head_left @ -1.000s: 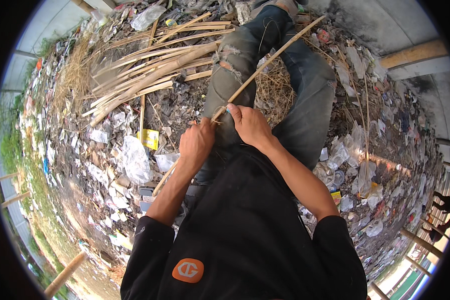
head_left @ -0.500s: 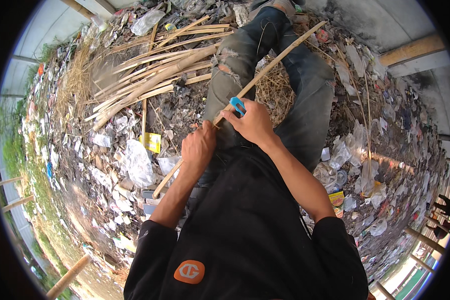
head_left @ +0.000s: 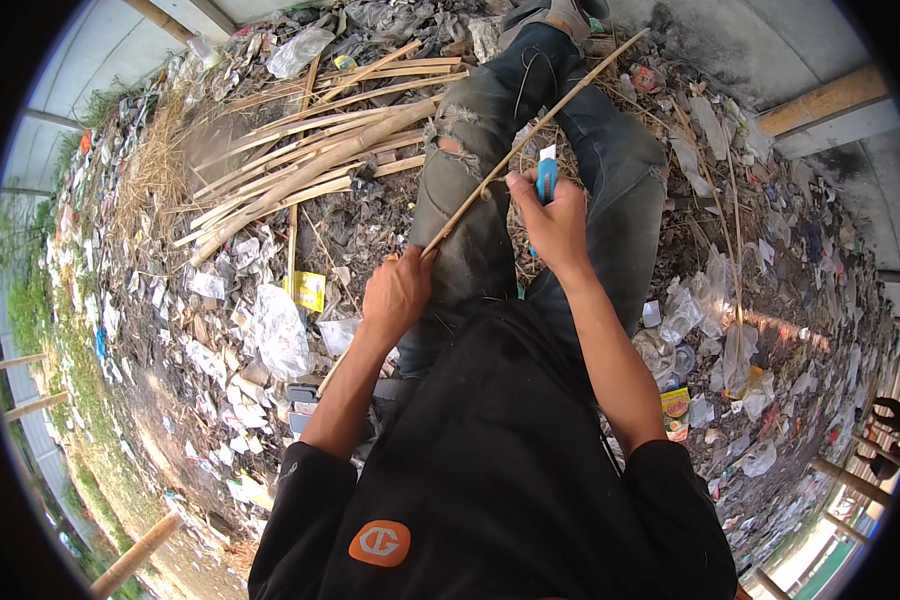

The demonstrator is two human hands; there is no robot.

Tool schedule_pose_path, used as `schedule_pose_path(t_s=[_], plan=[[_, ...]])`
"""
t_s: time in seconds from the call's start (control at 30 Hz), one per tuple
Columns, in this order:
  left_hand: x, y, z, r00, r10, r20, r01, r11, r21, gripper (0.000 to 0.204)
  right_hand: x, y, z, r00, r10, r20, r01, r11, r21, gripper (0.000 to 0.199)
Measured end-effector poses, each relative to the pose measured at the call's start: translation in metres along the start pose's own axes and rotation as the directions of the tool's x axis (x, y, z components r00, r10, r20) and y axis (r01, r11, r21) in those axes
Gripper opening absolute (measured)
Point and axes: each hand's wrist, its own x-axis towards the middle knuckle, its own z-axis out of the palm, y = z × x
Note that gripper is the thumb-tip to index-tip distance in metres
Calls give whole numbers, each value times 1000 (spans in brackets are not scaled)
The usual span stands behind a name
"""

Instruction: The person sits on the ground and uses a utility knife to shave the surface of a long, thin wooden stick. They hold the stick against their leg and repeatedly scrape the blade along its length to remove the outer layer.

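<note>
I see littered ground (head_left: 220, 330) all around, covered in plastic scraps and paper. On it, up and to the left of the long stick, lies a pile of split bamboo (head_left: 310, 160), its pieces fanning toward the upper right. Below the stick comes the black top (head_left: 490, 470) of the person I am watching through, and above that the legs in torn grey jeans (head_left: 490, 130), stretched away from the body, with the stick lying across them.

The long stick (head_left: 530, 135) itself is thin and pale, running on a slant from beside the left hip up to the far upper right, past the shoe.

My left hand (head_left: 398, 293) is shut tight round the stick, low on its length. My right hand (head_left: 555, 215) sits just to the right of the stick, higher up, fingers curled closed on a blue knife (head_left: 546, 175) with its pale blade pointing up, close beside the stick; I cannot tell if the blade touches it
</note>
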Motion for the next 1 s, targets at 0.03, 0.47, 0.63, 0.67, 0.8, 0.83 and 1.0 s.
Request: schedule_pose_path(t_s=[0.03, 0.47, 0.63, 0.67, 0.8, 0.83, 1.0], plan=[[2, -2, -1, 1000, 9, 28, -8, 1000, -21, 39, 17, 14, -11, 970, -80, -229, 87, 996, 20, 26], [6, -9, -2, 998, 58, 38, -53, 989, -140, 38, -29, 37, 22, 954, -71, 290, 204, 864, -460, 52], [7, -4, -5, 998, 48, 34, -43, 990, -135, 40, -40, 29, 48, 919, -102, 381, 334, 716, -613, 58], [6, -5, -4, 998, 49, 36, -43, 989, -139, 41, -41, 28, 49, 918, -128, 375, 348, 715, -607, 59], [2, -5, -12, 994, 105, 41, -98, 984, -151, 45, -28, 27, 42, 932, -105, 347, 319, 694, -645, 64], [1, -4, -15, 990, 133, 40, -126, 980, -153, 45, -15, 29, 35, 958, -77, 277, 250, 701, -668, 66], [6, -12, -9, 995, 91, 50, -80, 979, -186, 45, 9, 20, 17, 945, 5, 326, 223, 720, -657, 67]])
